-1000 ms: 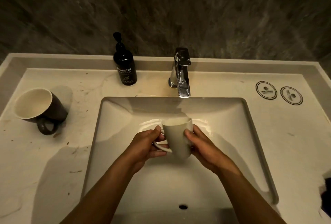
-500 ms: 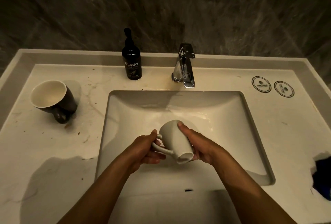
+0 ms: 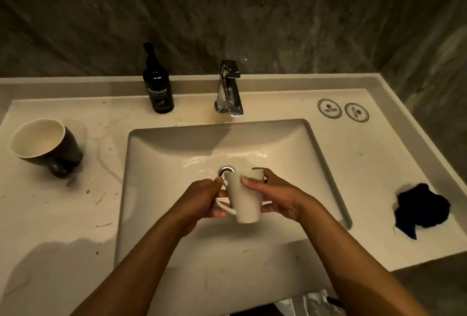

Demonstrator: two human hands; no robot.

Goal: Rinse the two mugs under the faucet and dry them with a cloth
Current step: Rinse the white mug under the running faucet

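I hold a white mug [image 3: 244, 199] over the middle of the sink basin [image 3: 177, 159], its base toward me and its rim toward the drain. My left hand [image 3: 199, 199] grips its handle. My right hand [image 3: 278, 196] wraps the mug's body, thumb across the front. A dark mug with a pale inside [image 3: 44, 143] stands on the counter at the left, handle toward me. The chrome faucet [image 3: 228, 89] is at the back; no water runs from it. A dark blue cloth [image 3: 422, 208] lies crumpled on the counter at the right.
A black hand-wash pump bottle [image 3: 158, 88] stands left of the faucet. Two round coasters [image 3: 329, 108] lie at the back right of the counter [image 3: 63, 214]. The drain [image 3: 227, 170] shows just beyond the mug. A stone wall rises behind and to the right.
The white mug went from upright to tipped with its mouth toward me, and now lies with its base toward me. Both hands kept hold of it. The view pulled back, showing the cloth.
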